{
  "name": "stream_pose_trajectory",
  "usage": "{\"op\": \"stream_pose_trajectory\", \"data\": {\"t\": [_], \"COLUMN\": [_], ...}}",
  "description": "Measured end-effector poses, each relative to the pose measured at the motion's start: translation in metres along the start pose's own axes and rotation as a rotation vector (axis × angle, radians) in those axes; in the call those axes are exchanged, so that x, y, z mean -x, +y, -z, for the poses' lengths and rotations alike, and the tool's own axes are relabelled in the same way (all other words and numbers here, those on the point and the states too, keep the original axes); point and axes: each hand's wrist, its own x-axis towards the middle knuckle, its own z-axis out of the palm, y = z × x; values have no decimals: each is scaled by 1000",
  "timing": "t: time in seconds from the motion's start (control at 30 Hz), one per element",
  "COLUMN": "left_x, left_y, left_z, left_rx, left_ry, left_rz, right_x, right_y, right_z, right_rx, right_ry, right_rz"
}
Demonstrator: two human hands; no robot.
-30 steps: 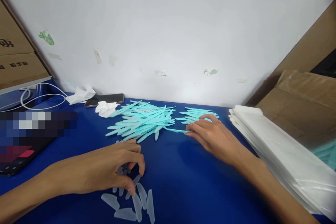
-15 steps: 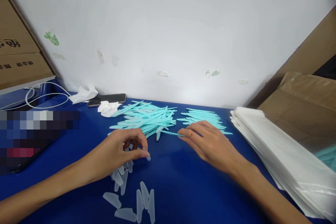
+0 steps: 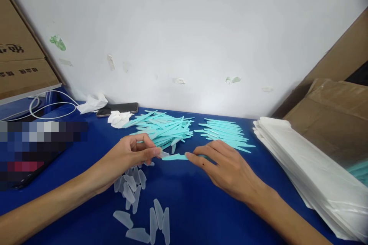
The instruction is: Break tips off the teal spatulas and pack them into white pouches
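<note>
My left hand [image 3: 138, 151] pinches a small translucent cover [image 3: 163, 154] between thumb and fingertips. Its end meets the tip of a turquoise stick with a blade-like end [image 3: 176, 157], which my right hand [image 3: 222, 162] grips from the right. Behind my hands lies a jumbled pile of turquoise sticks [image 3: 161, 126]. To its right, more turquoise sticks [image 3: 224, 130] lie side by side in a row. Several loose translucent covers [image 3: 128, 192] are scattered below my left hand, with others [image 3: 159, 216] nearer the front.
A phone [image 3: 122, 108] and crumpled tissues [image 3: 119, 118] lie by the wall at the back left, near a white cable [image 3: 53, 104]. White plastic bags [image 3: 310, 168] are stacked at the right, beside a cardboard box [image 3: 330, 118]. A pixelated dark device [image 3: 34, 153] is at the left.
My right hand has drawn the turquoise stick away from the pile, towards me. My left hand has moved slightly up and left, and the cover now meets the stick's tip.
</note>
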Motion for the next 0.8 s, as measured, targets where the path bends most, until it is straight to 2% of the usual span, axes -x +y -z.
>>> {"op": "stream_pose_trajectory", "data": {"t": [0.2,0.37,0.53,0.67,0.8], "left_x": [0,1,4,6,6], "left_y": [1,6,9,9,7], "left_z": [-2,-2,-9,-15,-17], "left_rx": [33,39,4,-19,-12], "left_ry": [-8,-78,-98,-115,-113], "left_rz": [21,16,-43,-50,-57], "right_x": [-2,-3,-3,-2,-2], "right_y": [-2,0,-3,-10,-12], "right_z": [5,8,3,-5,-10], "right_rx": [49,74,36,5,-9], "right_ry": [52,58,65,133,129], "right_rz": [47,52,74,133,124]}}
